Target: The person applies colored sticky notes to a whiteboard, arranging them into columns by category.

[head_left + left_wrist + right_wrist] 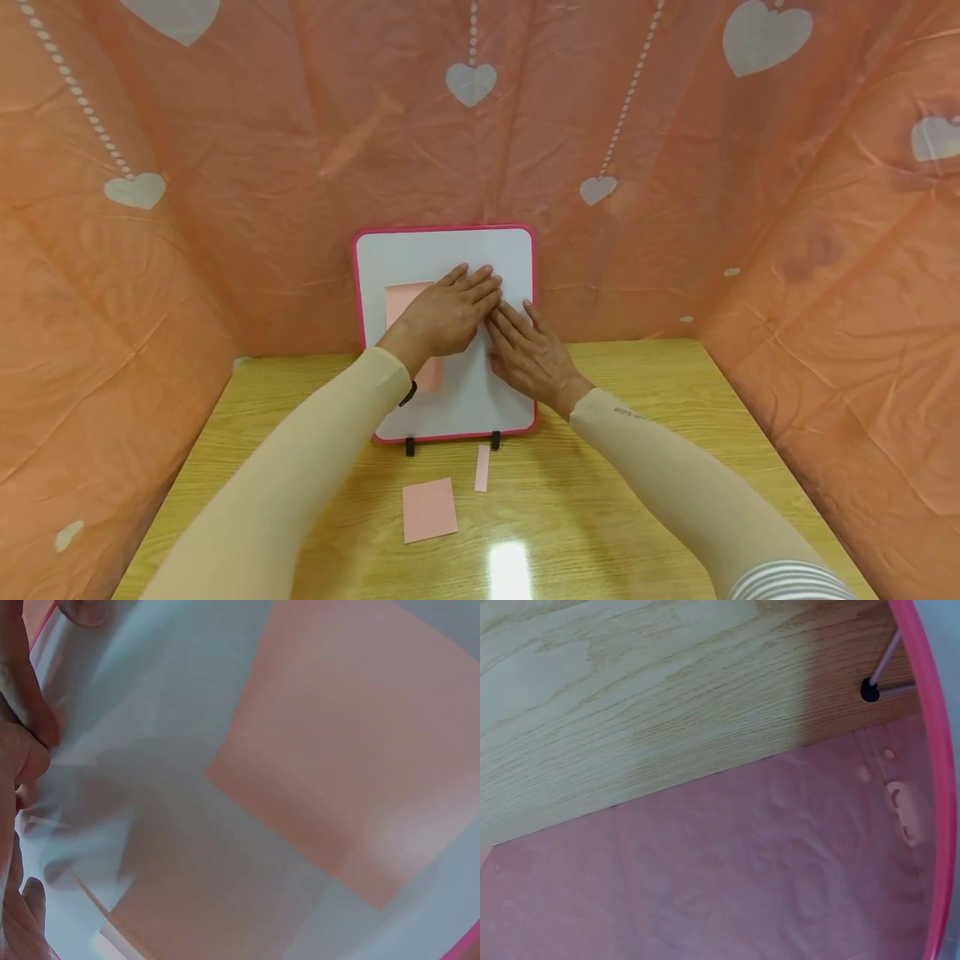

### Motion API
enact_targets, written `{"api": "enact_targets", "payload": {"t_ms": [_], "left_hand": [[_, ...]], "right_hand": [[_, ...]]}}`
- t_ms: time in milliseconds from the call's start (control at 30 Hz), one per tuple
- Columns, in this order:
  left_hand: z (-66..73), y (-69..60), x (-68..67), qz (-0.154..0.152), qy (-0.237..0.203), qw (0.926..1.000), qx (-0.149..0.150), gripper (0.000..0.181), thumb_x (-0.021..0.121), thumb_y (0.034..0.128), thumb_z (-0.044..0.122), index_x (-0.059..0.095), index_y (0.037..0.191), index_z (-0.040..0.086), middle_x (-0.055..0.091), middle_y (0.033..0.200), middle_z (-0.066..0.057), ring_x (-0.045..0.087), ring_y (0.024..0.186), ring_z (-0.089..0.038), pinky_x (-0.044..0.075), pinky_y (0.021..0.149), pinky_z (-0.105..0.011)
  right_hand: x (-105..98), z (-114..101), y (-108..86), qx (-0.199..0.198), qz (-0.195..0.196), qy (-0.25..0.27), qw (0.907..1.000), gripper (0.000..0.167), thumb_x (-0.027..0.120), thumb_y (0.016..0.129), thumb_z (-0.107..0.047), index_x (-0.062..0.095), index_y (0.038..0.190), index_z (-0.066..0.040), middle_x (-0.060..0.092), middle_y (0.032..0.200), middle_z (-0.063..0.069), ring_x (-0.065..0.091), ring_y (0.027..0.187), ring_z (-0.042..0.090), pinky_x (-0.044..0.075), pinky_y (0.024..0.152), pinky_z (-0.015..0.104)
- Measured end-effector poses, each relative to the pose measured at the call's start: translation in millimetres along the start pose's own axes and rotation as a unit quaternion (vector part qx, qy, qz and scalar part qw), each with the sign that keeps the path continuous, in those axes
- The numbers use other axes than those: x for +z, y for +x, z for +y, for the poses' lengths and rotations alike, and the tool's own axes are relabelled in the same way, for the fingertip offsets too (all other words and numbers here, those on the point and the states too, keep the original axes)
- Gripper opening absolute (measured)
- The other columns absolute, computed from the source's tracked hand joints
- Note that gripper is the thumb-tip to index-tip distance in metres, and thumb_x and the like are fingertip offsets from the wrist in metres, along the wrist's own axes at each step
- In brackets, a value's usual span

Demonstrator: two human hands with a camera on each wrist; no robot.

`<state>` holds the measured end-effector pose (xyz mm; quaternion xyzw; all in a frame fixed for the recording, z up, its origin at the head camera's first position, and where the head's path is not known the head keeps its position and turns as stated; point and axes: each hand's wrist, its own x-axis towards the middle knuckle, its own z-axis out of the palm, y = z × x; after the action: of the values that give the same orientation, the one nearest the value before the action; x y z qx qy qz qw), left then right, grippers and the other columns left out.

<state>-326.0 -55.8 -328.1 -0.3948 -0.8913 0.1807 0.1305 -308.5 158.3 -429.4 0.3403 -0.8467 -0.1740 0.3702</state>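
A whiteboard (457,417) with a pink rim stands upright on a stand. My left hand (450,317) lies with extended fingers against its upper middle, its fingertips close to those of my right hand (532,358), which is spread flat on the board's right side. A pink paper (405,298) is on the board's left part, partly behind my left hand and wrist. In the left wrist view a pink sheet (352,750) shows on the white surface (180,697), with fingers (30,697) at the left edge. The right wrist view shows the pink rim (937,750) but not my hand.
On the wooden table (615,517), in front of the board, lie a square pink paper (430,510) and a narrow pink strip (482,468). Two black stand feet (410,447) show below the board. An orange sheet with white hearts (555,125) hangs behind and at both sides.
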Motion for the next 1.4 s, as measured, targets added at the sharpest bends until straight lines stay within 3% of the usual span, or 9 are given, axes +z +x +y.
{"api": "enact_targets", "payload": {"t_ms": [233, 567, 700, 933, 1167, 1400], "left_hand": [[-6.4, -6.0, -5.6, -0.014, 0.009, 0.9998, -0.01, 0.06, 0.051, 0.1095, 0.03, 0.039, 0.164, 0.009, 0.035, 0.172, -0.004, 0.02, 0.164, -0.025, 0.013, 0.136, -0.047], [-0.8, -3.5, 3.1, 0.003, 0.013, 0.9999, -0.001, 0.061, 0.05, 0.1105, 0.032, 0.035, 0.165, 0.01, 0.03, 0.173, -0.004, 0.019, 0.164, -0.024, 0.013, 0.135, -0.047], [0.3, -1.8, 4.1, -0.006, 0.023, 0.9997, -0.001, 0.061, 0.045, 0.1122, 0.035, 0.032, 0.167, 0.011, 0.026, 0.175, -0.003, 0.017, 0.164, -0.024, 0.012, 0.136, -0.048], [-8.4, -10.7, 1.5, -0.024, 0.029, 0.9993, -0.001, 0.06, 0.044, 0.1128, 0.037, 0.033, 0.166, 0.011, 0.026, 0.175, -0.003, 0.018, 0.164, -0.023, 0.012, 0.136, -0.048], [-8.7, -10.6, 0.0, -0.029, 0.015, 0.9995, -0.004, 0.059, 0.045, 0.1128, 0.032, 0.033, 0.166, 0.011, 0.027, 0.174, -0.003, 0.016, 0.164, -0.023, 0.008, 0.136, -0.046], [-8.6, -9.6, -0.1, -0.012, 0.014, 0.9998, -0.005, 0.058, 0.047, 0.1115, 0.03, 0.037, 0.165, 0.01, 0.033, 0.172, -0.003, 0.02, 0.164, -0.023, 0.01, 0.136, -0.046]], "right_hand": [[-1.5, -0.4, -2.0, -0.001, -0.006, -0.005, 1.0, 0.066, 0.058, 0.105, -0.044, 0.047, 0.159, -0.007, 0.048, 0.164, 0.008, 0.039, 0.156, 0.024, 0.027, 0.131, 0.051], [1.6, -3.3, -3.2, -0.002, 0.017, 0.001, 0.9998, 0.068, 0.059, 0.104, -0.045, 0.047, 0.159, -0.006, 0.048, 0.163, 0.01, 0.041, 0.155, 0.024, 0.03, 0.13, 0.051], [0.8, -4.3, -4.8, -0.006, 0.004, 0.001, 1.0, 0.069, 0.055, 0.105, -0.045, 0.043, 0.161, -0.005, 0.045, 0.165, 0.01, 0.039, 0.156, 0.025, 0.028, 0.131, 0.052], [-0.3, -5.0, -11.3, -0.014, -0.025, -0.005, 0.9996, 0.07, 0.051, 0.107, -0.049, 0.042, 0.162, -0.006, 0.041, 0.168, 0.009, 0.033, 0.159, 0.025, 0.023, 0.132, 0.053], [-0.9, -2.1, -5.0, -0.008, 0.015, 0.002, 0.9999, 0.066, 0.058, 0.103, -0.045, 0.051, 0.156, -0.005, 0.053, 0.16, 0.01, 0.044, 0.152, 0.028, 0.03, 0.13, 0.052], [-6.7, 0.4, 3.8, 0.01, -0.039, 0.008, 0.9992, 0.07, 0.055, 0.105, -0.046, 0.042, 0.161, -0.006, 0.041, 0.168, 0.01, 0.032, 0.16, 0.028, 0.022, 0.133, 0.054]]}}
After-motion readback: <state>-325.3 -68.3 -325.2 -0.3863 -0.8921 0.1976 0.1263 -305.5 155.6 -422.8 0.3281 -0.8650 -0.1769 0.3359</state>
